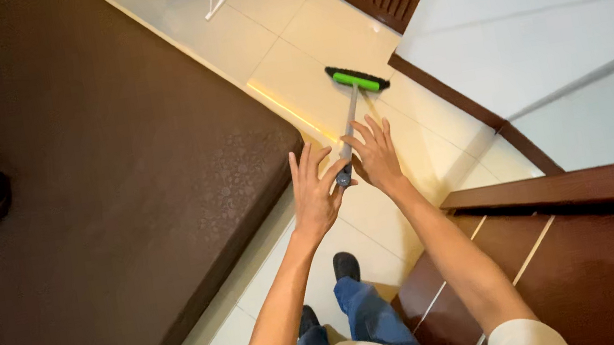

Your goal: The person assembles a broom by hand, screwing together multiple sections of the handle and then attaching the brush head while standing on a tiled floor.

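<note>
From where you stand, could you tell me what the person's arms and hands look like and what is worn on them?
Both forearms are bare. The left hand and right hand wear no gloves, and no rings or watch show. A short white sleeve covers the right upper arm; the left sleeve is out of view.
</note>
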